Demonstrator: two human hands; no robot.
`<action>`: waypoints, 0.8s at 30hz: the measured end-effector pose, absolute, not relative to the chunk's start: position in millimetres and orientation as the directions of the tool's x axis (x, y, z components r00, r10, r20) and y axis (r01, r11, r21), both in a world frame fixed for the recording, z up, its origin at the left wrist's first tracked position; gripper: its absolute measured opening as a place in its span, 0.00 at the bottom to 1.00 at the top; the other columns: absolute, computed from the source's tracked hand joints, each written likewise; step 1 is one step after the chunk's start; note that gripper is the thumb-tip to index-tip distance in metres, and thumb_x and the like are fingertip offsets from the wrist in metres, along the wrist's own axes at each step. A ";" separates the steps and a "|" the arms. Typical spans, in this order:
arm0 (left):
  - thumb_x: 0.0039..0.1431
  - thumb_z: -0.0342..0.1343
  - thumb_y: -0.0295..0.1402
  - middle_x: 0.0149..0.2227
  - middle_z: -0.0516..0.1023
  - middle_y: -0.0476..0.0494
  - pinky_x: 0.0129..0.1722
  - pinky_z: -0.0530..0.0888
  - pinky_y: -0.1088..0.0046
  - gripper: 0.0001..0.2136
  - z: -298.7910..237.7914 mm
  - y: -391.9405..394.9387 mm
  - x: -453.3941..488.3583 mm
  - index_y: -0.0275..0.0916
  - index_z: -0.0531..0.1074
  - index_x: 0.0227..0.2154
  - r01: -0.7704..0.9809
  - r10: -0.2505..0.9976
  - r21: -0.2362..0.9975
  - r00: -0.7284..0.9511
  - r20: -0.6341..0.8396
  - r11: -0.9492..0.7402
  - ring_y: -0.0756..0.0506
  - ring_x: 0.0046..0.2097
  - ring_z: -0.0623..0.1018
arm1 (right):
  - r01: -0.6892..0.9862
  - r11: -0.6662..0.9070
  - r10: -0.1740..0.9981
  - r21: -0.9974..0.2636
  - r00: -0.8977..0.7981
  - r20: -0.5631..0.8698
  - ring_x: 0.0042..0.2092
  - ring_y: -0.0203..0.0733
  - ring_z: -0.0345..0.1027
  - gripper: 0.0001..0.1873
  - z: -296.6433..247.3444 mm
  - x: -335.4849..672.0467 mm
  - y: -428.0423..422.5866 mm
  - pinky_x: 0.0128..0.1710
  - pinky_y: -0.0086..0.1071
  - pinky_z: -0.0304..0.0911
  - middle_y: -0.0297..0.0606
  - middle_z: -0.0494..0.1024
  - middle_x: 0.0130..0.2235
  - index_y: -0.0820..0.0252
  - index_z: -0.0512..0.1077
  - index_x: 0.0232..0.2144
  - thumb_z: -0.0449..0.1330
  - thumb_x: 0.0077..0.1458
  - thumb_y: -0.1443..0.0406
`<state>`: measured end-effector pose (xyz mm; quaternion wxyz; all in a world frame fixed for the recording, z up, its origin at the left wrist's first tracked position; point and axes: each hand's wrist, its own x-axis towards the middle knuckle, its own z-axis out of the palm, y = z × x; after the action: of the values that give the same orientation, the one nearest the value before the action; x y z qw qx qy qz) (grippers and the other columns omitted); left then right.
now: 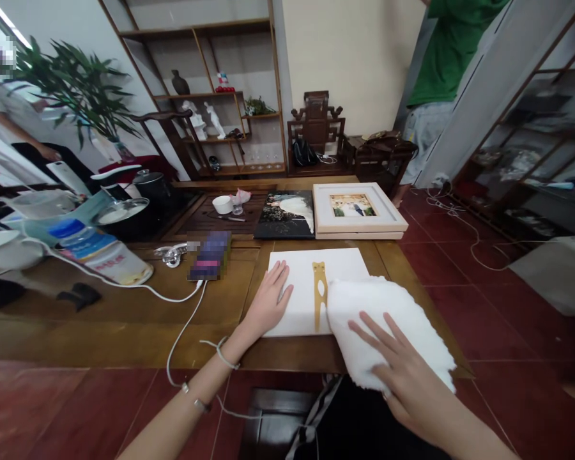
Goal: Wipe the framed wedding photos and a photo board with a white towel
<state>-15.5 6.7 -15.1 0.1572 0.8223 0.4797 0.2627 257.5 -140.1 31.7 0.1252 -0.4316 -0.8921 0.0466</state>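
Note:
A flat white board [342, 263] lies on the wooden table in front of me. Down its middle runs a tan, long-bodied animal figure with two small ears [319, 281]. My left hand [268, 303] rests flat on the board's left side, fingers stretched out. On the right, a fluffy white cloth [388, 303] covers part of the board and hangs over the table's front edge. My right hand [397, 361] lies on top of the cloth with its fingers spread; its thumb side is partly bent against it. What lies under the cloth is hidden.
Behind the board are a framed photo [397, 223] and a dark photo panel [268, 220]. To the left lie a phone [213, 255] with a white cable, a plastic bottle [105, 252] and a lidded pan [124, 211]. A person in green [448, 57] stands at the back right.

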 end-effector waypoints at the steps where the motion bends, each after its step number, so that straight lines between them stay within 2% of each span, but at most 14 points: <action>1: 0.67 0.42 0.36 0.66 0.53 0.33 0.65 0.52 0.50 0.23 -14.5 6.9 -15.9 0.34 0.55 0.62 0.710 0.871 0.505 0.409 0.272 -0.491 0.39 0.68 0.51 | 0.754 0.626 0.779 -0.199 -0.600 0.180 0.67 0.56 0.35 0.20 32.7 259.0 -139.0 0.64 0.62 0.34 0.42 0.54 0.66 0.60 0.73 0.27 0.50 0.31 0.78; 4: 0.67 0.41 0.36 0.66 0.52 0.33 0.65 0.51 0.51 0.24 -11.6 7.1 -16.7 0.33 0.55 0.62 0.719 0.872 0.495 0.425 0.241 -0.488 0.39 0.68 0.50 | 0.752 0.618 0.786 -0.229 -0.597 0.164 0.67 0.53 0.39 0.24 37.2 262.4 -107.0 0.64 0.60 0.38 0.45 0.58 0.64 0.61 0.75 0.34 0.50 0.35 0.78; 9: 0.67 0.41 0.36 0.66 0.52 0.33 0.65 0.50 0.53 0.24 -9.4 6.8 -17.5 0.31 0.55 0.63 0.729 0.874 0.484 0.433 0.222 -0.485 0.40 0.68 0.50 | 0.810 0.532 0.847 -0.246 -0.510 0.151 0.65 0.54 0.49 0.22 43.3 256.2 -16.0 0.63 0.57 0.43 0.55 0.67 0.58 0.67 0.74 0.43 0.50 0.45 0.76; 11: 0.67 0.41 0.36 0.66 0.53 0.34 0.65 0.51 0.52 0.24 -10.2 6.6 -17.5 0.32 0.55 0.62 0.724 0.872 0.488 0.428 0.235 -0.487 0.41 0.68 0.50 | 0.835 0.495 0.869 -0.241 -0.466 0.168 0.64 0.53 0.49 0.24 42.3 247.8 5.1 0.63 0.57 0.42 0.55 0.69 0.56 0.69 0.73 0.46 0.49 0.47 0.77; 13: 0.67 0.42 0.36 0.66 0.54 0.35 0.65 0.52 0.51 0.23 -11.5 6.5 -17.0 0.34 0.56 0.62 0.717 0.873 0.500 0.415 0.255 -0.487 0.40 0.68 0.51 | 0.847 0.478 0.877 -0.231 -0.446 0.180 0.65 0.55 0.47 0.25 38.9 236.8 7.0 0.63 0.60 0.40 0.55 0.68 0.58 0.69 0.72 0.47 0.49 0.46 0.77; 16: 0.67 0.41 0.35 0.65 0.56 0.34 0.65 0.53 0.52 0.22 -13.8 6.5 -15.6 0.33 0.58 0.61 0.703 0.879 0.528 0.381 0.285 -0.476 0.41 0.67 0.53 | 0.842 0.498 0.865 -0.209 -0.464 0.193 0.66 0.59 0.42 0.23 31.8 219.2 -25.9 0.62 0.63 0.37 0.53 0.61 0.62 0.67 0.75 0.42 0.50 0.44 0.77; 21: 0.68 0.37 0.32 0.65 0.57 0.36 0.65 0.53 0.52 0.21 -17.5 7.0 -14.6 0.35 0.59 0.61 0.691 0.875 0.538 0.364 0.318 -0.483 0.42 0.67 0.54 | 0.767 0.606 0.795 -0.209 -0.579 0.181 0.67 0.60 0.32 0.18 25.9 203.1 -109.8 0.62 0.64 0.33 0.47 0.51 0.66 0.62 0.75 0.30 0.52 0.37 0.77; 24: 0.67 0.37 0.31 0.65 0.57 0.36 0.65 0.53 0.51 0.21 -17.8 7.3 -15.4 0.35 0.58 0.61 0.699 0.869 0.517 0.385 0.309 -0.494 0.41 0.67 0.54 | 0.731 0.646 0.762 -0.220 -0.630 0.148 0.67 0.61 0.32 0.19 29.2 205.4 -122.0 0.62 0.64 0.32 0.46 0.50 0.67 0.61 0.75 0.30 0.52 0.35 0.77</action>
<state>-15.4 7.3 -17.8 0.1527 0.8181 0.4794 0.2784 205.4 -122.0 29.2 0.1143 -0.4147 -0.9001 0.0698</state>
